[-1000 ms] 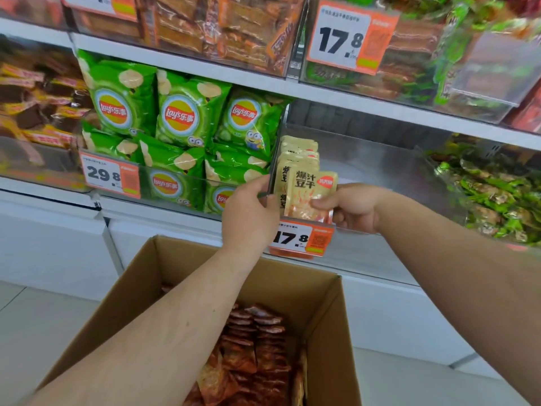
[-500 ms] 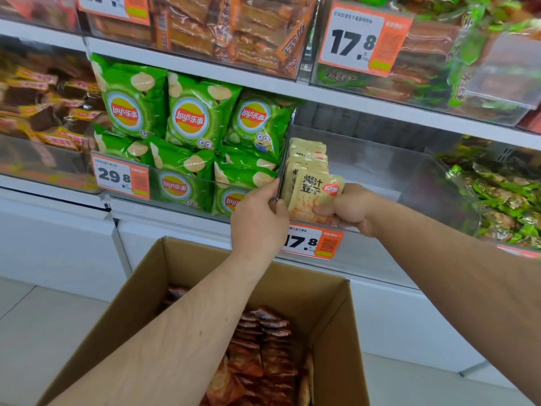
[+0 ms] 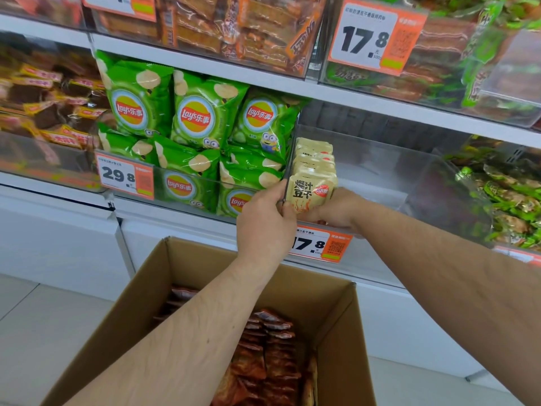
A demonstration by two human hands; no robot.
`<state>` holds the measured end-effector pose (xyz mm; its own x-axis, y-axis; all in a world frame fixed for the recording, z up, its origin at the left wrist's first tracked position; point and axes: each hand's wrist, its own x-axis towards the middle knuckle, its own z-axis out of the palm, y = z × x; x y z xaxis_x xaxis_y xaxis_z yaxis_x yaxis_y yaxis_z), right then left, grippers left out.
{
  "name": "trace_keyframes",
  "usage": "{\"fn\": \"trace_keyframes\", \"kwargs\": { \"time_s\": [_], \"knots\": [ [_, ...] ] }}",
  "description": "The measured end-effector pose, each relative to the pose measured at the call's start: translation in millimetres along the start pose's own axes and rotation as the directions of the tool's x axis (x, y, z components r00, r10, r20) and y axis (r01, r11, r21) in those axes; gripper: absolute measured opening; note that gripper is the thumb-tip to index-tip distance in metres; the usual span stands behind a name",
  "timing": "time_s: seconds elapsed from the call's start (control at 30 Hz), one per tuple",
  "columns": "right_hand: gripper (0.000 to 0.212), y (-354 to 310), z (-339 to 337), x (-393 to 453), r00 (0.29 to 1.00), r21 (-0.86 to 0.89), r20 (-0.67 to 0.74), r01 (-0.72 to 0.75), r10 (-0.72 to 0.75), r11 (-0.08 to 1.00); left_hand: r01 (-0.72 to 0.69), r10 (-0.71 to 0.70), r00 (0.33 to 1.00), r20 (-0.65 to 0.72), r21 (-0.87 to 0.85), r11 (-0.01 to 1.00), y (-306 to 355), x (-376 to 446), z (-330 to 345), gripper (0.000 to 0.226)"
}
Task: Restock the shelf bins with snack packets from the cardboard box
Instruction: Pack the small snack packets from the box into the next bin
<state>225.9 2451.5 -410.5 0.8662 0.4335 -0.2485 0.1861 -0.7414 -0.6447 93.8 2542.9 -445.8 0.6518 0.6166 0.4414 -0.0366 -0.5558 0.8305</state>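
A row of cream-yellow snack packets [image 3: 311, 186] stands on edge at the left end of a clear shelf bin [image 3: 380, 171]. My left hand [image 3: 263, 221] grips the front of the row from the left, thumb against the foremost packet. My right hand [image 3: 336, 209] holds the same packets from the right, fingers curled round their lower edge. Below, an open cardboard box [image 3: 181, 276] holds rows of red-orange snack packets [image 3: 269, 356].
Green Lay's chip bags [image 3: 199, 118] fill the bin to the left. Green-wrapped snacks [image 3: 509, 197] fill the bin to the right. An orange 17.8 price tag [image 3: 322, 244] hangs on the bin front. Brown snack bins [image 3: 222, 27] sit on the shelf above.
Both hands have lowered the front cream packet into the bin against the row behind it. The view has shifted slightly down and right.
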Motion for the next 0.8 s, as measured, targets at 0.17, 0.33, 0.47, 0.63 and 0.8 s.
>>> {"fn": "trace_keyframes", "kwargs": {
  "time_s": [0.17,0.33,0.47,0.63,0.8],
  "knots": [
    [0.024,-2.8,1.6,2.1,1.0,-0.015,0.005,0.023,-0.023,1.0,-0.009,0.009,1.0,0.001,-0.011,1.0,-0.6,-0.1,0.5,0.042],
    [0.032,-4.5,1.3,4.8,0.993,-0.092,-0.111,0.022,-0.032,0.996,0.004,-0.004,1.0,0.003,-0.006,1.0,0.2,-0.7,0.2,0.041],
    [0.04,-8.0,0.1,1.2,0.99,-0.184,-0.136,0.003,-0.028,0.983,0.012,-0.012,1.0,0.009,-0.001,1.0,1.3,-0.5,-0.4,0.041],
    [0.041,-8.3,0.4,-1.2,0.996,-0.162,-0.078,0.021,-0.035,0.987,0.004,-0.004,1.0,0.018,0.005,1.0,2.0,-0.8,-1.3,0.041],
    [0.037,-6.7,-2.1,-2.4,0.999,-0.165,-0.045,0.015,-0.022,0.986,-0.015,0.015,1.0,0.015,-0.009,1.0,2.2,-0.8,-1.3,0.039]
  ]
}}
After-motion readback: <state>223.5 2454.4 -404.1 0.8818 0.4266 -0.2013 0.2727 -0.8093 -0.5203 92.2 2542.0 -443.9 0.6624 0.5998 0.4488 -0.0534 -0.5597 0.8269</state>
